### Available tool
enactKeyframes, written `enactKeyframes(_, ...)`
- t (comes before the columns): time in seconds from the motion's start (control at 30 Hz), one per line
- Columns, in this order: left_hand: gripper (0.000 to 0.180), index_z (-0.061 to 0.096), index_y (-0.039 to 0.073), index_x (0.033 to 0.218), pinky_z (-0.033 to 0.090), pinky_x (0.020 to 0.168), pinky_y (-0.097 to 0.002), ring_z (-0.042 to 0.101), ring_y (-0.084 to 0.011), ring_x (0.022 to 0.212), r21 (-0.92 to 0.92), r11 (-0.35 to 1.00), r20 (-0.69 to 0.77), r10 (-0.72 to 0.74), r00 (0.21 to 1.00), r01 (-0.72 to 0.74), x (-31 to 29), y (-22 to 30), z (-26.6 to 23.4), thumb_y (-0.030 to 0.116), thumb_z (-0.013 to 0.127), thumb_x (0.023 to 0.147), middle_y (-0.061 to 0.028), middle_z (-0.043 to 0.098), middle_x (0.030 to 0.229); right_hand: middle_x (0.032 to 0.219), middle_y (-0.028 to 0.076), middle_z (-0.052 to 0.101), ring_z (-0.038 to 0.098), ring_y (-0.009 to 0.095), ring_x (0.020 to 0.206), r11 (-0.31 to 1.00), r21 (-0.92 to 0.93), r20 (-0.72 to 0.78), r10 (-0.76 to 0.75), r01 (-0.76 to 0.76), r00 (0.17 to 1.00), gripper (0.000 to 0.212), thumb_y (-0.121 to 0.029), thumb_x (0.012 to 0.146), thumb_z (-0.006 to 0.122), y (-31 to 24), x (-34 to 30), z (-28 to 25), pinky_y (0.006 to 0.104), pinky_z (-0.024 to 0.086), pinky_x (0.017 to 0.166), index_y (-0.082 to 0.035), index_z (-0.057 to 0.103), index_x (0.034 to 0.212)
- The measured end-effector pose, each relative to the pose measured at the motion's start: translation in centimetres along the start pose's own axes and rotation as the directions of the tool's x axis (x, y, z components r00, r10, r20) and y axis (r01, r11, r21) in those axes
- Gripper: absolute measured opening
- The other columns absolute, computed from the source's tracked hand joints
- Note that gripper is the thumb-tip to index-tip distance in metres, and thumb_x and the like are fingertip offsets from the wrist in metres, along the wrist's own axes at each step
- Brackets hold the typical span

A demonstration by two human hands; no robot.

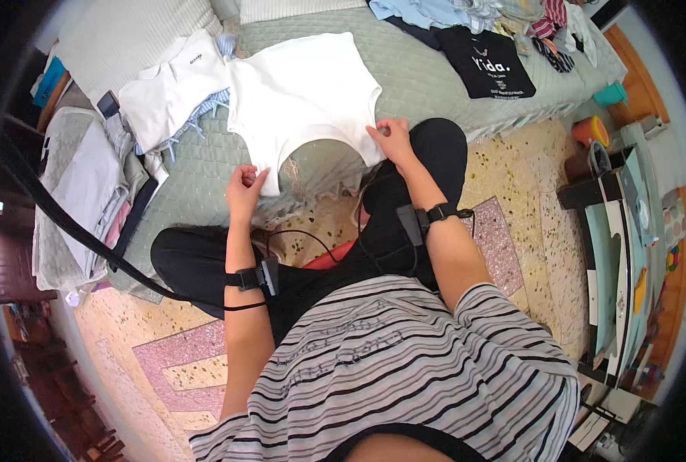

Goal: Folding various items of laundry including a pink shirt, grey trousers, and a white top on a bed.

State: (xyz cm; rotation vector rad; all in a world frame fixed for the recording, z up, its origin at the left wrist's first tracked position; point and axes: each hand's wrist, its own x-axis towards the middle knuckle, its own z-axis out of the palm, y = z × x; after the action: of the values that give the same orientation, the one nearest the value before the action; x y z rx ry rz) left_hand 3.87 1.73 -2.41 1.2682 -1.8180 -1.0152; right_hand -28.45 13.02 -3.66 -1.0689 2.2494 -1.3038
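A white tank top (304,85) lies spread on the green quilted bed (416,88), neckline toward the near edge. The left hand (244,187) pinches its left strap, the right hand (393,141) its right. A black T-shirt (478,61) lies far right.

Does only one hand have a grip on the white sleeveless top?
No: the left hand has its grip on one strap of the white top, the right hand on the other strap.
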Motion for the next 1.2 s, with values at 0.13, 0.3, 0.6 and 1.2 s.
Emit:
enactKeyframes(0.13, 0.024, 0.056, 0.004, 0.083, 0.038, 0.053, -0.0212, 0.042, -0.0059, 0.057, 0.051, 0.999, 0.029, 0.012, 1.0, -0.013, 0.2, -1.0, -0.1, 0.019, 0.073, 0.075, 0.0032, 0.05, 0.066, 0.102, 0.014, 0.045, 0.05, 0.025, 0.088, 0.999, -0.046, -0.025, 0.011, -0.012, 1.0, 0.042, -0.04, 0.07, 0.072, 0.5, 0.0, 0.5, 0.034, 0.043, 0.081, -0.004, 0.06, 0.09)
enactKeyframes(0.3, 0.022, 0.055, 0.003, 0.078, 0.039, 0.056, -0.0236, 0.044, -0.0087, 0.059, 0.034, 0.999, 0.05, 0.007, 0.999, -0.009, 0.6, -1.8, -0.3, 0.019, 0.071, 0.074, 0.0004, 0.048, 0.065, 0.103, 0.017, 0.045, 0.047, 0.03, 0.096, 0.994, -0.1, 0.017, -0.034, 0.035, 0.999, 0.042, -0.039, 0.07, 0.071, 1.3, 0.7, 0.7, 0.0369, 0.041, 0.084, -0.003, 0.058, 0.088)
enactKeyframes(0.6, 0.014, 0.05, 0.007, 0.073, 0.036, 0.045, -0.0236, 0.045, -0.0086, 0.051, -0.22, 0.924, 0.166, -0.281, 0.945, 0.313, -0.3, -0.8, -3.8, 0.01, 0.063, 0.079, 0.0016, 0.048, 0.063, 0.085, 0.02, 0.056, 0.055, 0.032, 0.08, 0.984, -0.175, 0.239, 0.03, 0.013, 0.97, 0.035, -0.03, 0.069, 0.065, 0.9, 0.9, -1.7, 0.0383, 0.045, 0.072, 0.002, 0.056, 0.081)
enactKeyframes(1.2, 0.047, 0.052, -0.002, 0.09, 0.047, 0.064, -0.031, 0.057, -0.0212, 0.071, 0.178, 0.984, 0.055, -0.025, 0.998, 0.015, 10.8, 1.7, -3.3, 0.033, 0.076, 0.07, -0.012, 0.059, 0.078, 0.097, 0.019, 0.062, 0.06, 0.033, 0.091, 0.924, -0.375, 0.165, -0.008, 0.07, 0.986, 0.055, -0.037, 0.077, 0.066, -5.4, 11.9, -1.5, 0.0378, 0.046, 0.079, 0.002, 0.049, 0.111)
